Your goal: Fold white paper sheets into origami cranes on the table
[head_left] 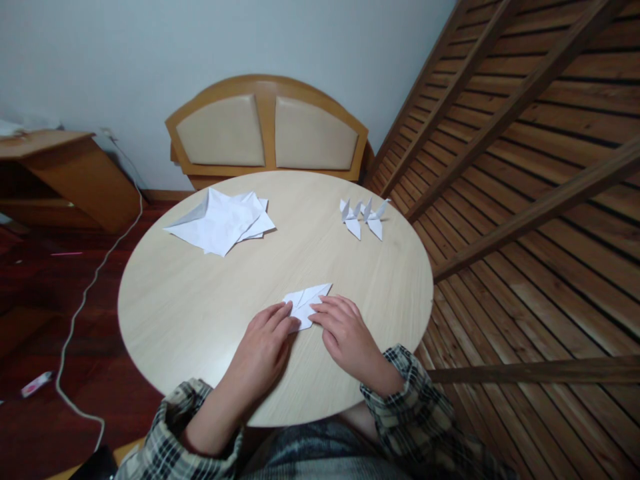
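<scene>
A small white folded paper [305,303], diamond-like with a crease along its middle, lies on the table close in front of me. My left hand [263,341] holds its left and near-left edge, fingers bent and pressed together on the paper. From the other side, my right hand [346,331] grips the right edge with its fingertips; the thumb is partly hidden. One tip of the paper points up and to the right beyond the fingers. Farther back on the right stand two white paper cranes, a left one [351,220] and a right one [373,219], side by side.
Several overlapping white paper sheets [220,220] lie at the back left of the round table [185,320]. Behind it stands a wooden panel with beige pads [315,133]. Slatted wood [525,200] rises on the right. A pale cable [90,287] runs along the floor at left.
</scene>
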A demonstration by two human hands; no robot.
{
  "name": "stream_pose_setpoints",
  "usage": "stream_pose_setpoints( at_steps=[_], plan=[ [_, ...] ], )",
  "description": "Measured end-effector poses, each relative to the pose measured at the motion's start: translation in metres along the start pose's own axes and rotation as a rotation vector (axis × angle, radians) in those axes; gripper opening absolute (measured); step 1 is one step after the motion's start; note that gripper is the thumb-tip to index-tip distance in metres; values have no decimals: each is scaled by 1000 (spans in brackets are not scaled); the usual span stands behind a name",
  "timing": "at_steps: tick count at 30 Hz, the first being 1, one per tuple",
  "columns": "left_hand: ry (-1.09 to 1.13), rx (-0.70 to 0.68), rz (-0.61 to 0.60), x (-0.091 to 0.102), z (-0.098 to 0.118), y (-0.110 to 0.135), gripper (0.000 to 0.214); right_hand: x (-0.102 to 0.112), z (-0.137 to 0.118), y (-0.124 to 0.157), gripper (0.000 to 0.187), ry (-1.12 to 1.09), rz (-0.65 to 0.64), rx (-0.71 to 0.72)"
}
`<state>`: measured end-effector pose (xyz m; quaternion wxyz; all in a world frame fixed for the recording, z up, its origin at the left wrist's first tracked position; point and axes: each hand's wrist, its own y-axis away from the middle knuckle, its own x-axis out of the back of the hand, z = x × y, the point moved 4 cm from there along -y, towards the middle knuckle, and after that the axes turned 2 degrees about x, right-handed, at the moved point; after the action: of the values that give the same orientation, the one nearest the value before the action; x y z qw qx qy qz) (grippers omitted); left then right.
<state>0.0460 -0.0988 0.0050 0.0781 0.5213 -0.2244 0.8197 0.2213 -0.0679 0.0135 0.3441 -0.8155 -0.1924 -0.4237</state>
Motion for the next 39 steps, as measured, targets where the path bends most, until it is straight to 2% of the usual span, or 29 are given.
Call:
stream_pose_setpoints(
  at_steps=[6,15,23,29,39],
  plan=[
    [52,-23,86,-3,-6,0,24,-2,2,0,35,15,-10,-20],
    [46,-28,96,-2,-7,0,26,-4,1,-1,20,33,-30,-71],
    [-7,-39,50,4,-1,-2,40,-3,7,1,19,72,26,-139],
    [86,-48,43,13,5,-4,29,-4,8,0,18,98,23,-147],
    [100,-28,17,4,0,-3,25,-2,5,1,17,89,2,-127]
  ],
)
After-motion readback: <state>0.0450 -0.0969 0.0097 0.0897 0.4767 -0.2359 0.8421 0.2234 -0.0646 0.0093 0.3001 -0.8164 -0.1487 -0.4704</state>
